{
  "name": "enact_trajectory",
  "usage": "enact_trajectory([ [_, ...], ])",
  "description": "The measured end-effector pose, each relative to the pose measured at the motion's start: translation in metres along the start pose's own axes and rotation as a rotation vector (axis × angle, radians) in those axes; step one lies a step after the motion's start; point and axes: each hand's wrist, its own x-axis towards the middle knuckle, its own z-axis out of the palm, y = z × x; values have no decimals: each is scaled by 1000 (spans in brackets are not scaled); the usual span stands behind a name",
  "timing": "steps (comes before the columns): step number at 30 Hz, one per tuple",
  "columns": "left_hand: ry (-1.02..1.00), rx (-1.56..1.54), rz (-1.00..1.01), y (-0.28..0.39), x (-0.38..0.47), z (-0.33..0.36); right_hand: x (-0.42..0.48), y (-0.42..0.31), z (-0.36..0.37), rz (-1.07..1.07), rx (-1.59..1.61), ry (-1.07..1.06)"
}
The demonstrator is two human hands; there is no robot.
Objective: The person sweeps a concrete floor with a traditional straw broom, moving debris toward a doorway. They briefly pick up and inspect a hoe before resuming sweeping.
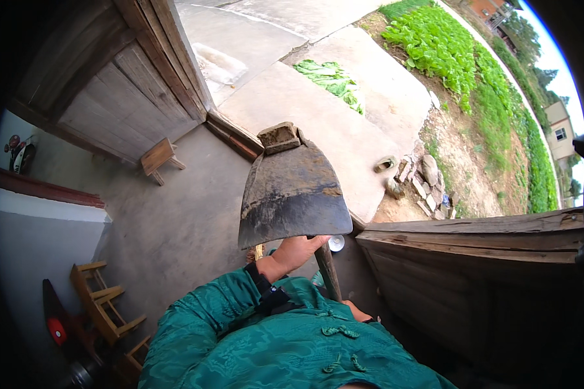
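Note:
A hoe is held up in front of me, its broad, worn metal blade (297, 194) at the top and a block-like socket end (278, 137) at its far side. My left hand (292, 254) is closed around the wooden handle (328, 272) just below the blade, which hides part of the fingers. Lower down, my right hand (356, 311) lies against the handle beside the green jacket (272, 345). The jacket covers most of that hand, so its fingers cannot be seen.
A wooden door leaf (467, 243) stands at right, with a raised threshold (233, 136) ahead. A small wooden stool (158, 158) and a wooden ladder-like frame (102, 301) are at left. Outside lie leafy greens (331, 80), shoes (385, 164) and broken bricks (421, 187).

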Motion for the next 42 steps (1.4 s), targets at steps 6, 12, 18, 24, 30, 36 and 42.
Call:
enact_trajectory([
  [6,-83,78,14,7,-1,-3,-1,-3,-1,8,-7,-39],
  [12,-204,28,-64,12,-5,-2,-8,-9,-4,-81,-7,-102],
  [18,-257,82,-1,17,2,-4,-6,-30,0,-62,-57,-138],
  [24,-442,-360,-18,18,14,-8,-16,-127,30,-482,-266,121],
  [30,-632,84,-385,95,-29,-75,-67,-173,52,-607,-306,502],
  [36,113,336,160,181,-44,-157,-101,-182,58,-631,-410,705],
  [42,68,635,272,161,14,-151,-136,-198,65,-544,-472,782],
])
